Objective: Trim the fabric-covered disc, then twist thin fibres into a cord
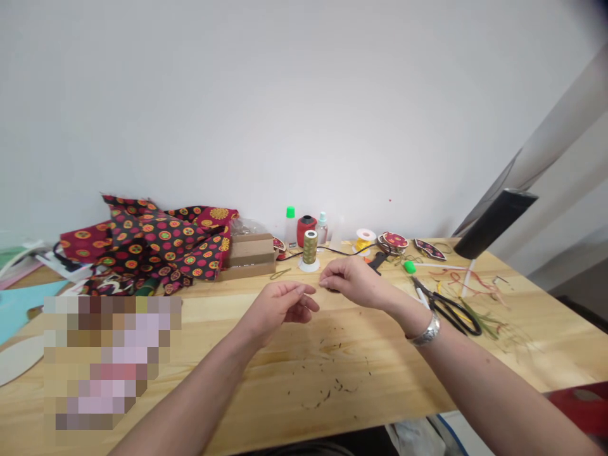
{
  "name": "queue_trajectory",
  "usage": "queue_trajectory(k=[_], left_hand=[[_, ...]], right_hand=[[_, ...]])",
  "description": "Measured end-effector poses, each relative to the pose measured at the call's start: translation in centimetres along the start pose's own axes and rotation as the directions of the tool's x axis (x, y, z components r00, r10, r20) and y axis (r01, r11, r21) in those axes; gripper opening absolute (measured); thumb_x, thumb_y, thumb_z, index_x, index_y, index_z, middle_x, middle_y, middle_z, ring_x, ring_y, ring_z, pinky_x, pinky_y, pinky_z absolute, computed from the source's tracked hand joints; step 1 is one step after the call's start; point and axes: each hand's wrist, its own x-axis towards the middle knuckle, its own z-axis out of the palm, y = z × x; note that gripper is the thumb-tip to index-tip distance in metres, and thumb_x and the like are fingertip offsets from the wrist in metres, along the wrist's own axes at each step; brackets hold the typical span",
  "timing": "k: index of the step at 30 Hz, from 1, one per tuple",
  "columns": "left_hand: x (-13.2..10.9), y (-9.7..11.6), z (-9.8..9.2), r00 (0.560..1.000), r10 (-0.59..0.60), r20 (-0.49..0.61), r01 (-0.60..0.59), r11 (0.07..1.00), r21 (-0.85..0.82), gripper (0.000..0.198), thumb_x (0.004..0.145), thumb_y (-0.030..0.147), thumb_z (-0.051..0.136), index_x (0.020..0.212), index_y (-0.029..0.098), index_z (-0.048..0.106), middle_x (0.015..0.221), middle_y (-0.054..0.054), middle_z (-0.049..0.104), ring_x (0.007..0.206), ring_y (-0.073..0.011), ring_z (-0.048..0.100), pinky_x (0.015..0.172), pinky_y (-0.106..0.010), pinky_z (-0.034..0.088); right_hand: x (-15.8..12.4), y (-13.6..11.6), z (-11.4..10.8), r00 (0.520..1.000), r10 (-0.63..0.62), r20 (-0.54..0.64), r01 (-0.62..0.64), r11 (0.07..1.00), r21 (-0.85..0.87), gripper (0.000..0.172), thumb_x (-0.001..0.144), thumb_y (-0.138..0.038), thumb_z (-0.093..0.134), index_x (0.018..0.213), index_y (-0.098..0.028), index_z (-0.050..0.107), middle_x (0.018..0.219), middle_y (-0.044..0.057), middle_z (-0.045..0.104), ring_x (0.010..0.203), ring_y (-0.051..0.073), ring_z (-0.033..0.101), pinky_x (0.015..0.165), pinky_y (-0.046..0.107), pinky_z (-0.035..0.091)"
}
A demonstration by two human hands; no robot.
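My left hand (285, 305) is above the middle of the table, fingers loosely curled and apart, with nothing visible in it. Just right of it, my right hand (349, 282) has thumb and fingertips pinched together; whatever they hold is too small to make out. A small dark item (334, 291) shows under those fingers. Behind the hands stands a cone of olive-gold thread (310, 248) on a white base. Beside my right forearm, black-handled scissors (451, 310) lie near a green cap (409, 266).
Patterned fabric (166, 244) is heaped at the left beside a cardboard box (249, 254). Along the wall are a red thread spool (306, 232), small bottles and a yellow spool (365, 239). A black cylinder (496, 223) leans at the right near loose cords (475, 282). Dark snippets (327, 392) litter the tabletop.
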Motion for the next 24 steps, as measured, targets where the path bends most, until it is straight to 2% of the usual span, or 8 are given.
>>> queue_trajectory(k=[15, 24], left_hand=[[0.5, -0.7, -0.2, 0.999, -0.039, 0.005, 0.039, 0.997, -0.063, 0.028, 0.07, 0.039, 0.069, 0.078, 0.012, 0.069, 0.07, -0.007, 0.071, 0.054, -0.013, 0.062, 0.059, -0.028, 0.049], [0.7, -0.8, -0.1, 0.999, -0.037, -0.008, 0.037, 0.999, -0.04, 0.025, 0.068, 0.036, 0.071, 0.077, 0.012, 0.072, 0.066, -0.005, 0.069, 0.047, -0.0082, 0.055, 0.052, -0.023, 0.046]], right_hand=[[0.3, 0.9, -0.6, 0.999, 0.05, 0.009, -0.051, 0.998, 0.045, 0.019, 0.08, -0.022, 0.052, 0.066, -0.015, 0.062, 0.06, 0.001, 0.06, 0.054, 0.011, 0.049, 0.051, 0.022, 0.036], [0.5, 1.7, -0.4, 0.998, 0.062, 0.002, -0.063, 0.997, 0.048, 0.018, 0.08, -0.023, 0.055, 0.068, -0.014, 0.065, 0.059, 0.001, 0.06, 0.054, 0.01, 0.05, 0.052, 0.022, 0.036]])
